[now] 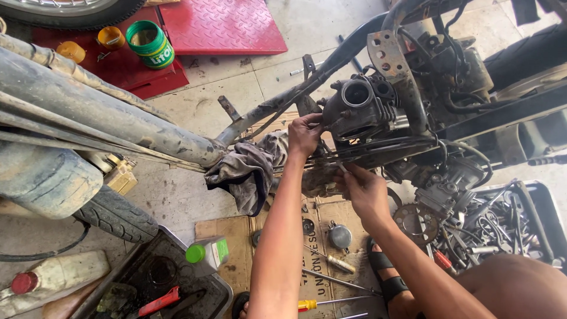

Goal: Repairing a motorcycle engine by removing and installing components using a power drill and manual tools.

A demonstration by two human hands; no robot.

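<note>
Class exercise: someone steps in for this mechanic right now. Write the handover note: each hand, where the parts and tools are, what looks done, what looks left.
Left hand: gripping the engine cylinder at its left side.
Right hand: under the engine, fingers on a thin rod or tool; exact grip unclear.
A dirty rag hangs on the frame tube. Screwdrivers lie on the cardboard; tool tray to the right.
Done: cylinder top open, parts already off.
Left: engine remains in the frame, work underneath seemingly unfinished.

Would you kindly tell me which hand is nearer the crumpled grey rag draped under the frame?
Left. The left hand grips the engine just right of the crumpled grey rag; the right hand works lower, farther right.
</note>
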